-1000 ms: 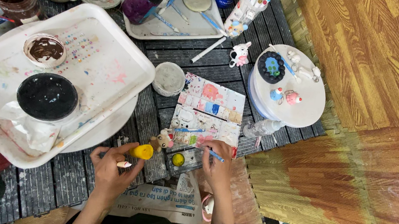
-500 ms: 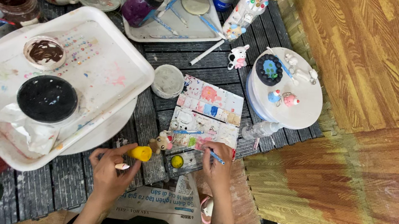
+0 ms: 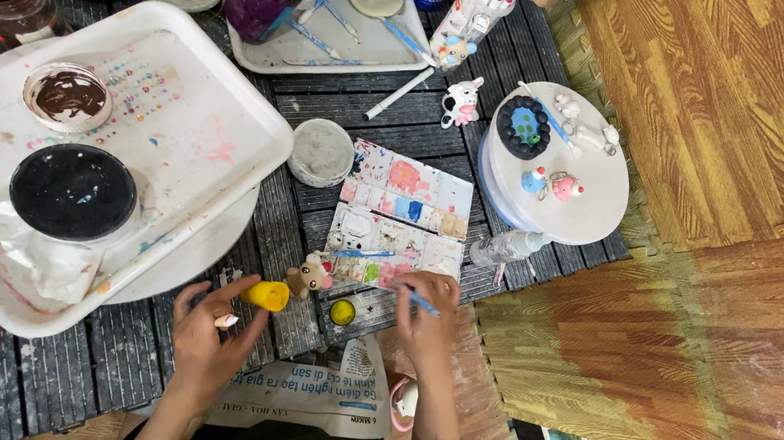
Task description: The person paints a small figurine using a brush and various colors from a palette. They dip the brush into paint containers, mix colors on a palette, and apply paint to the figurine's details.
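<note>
While my left hand grips a small figurine with a yellow base above the dark slatted bench, my right hand pinches a blue brush beside the paint palette, so painting looks partly done, with finished figures on the round white stand.

a home craft corner set on the floor: beyond the right hand lies a paint palette, left of the left hand a paint-smeared white tray, all on dark mats beside wooden flooring.
</note>
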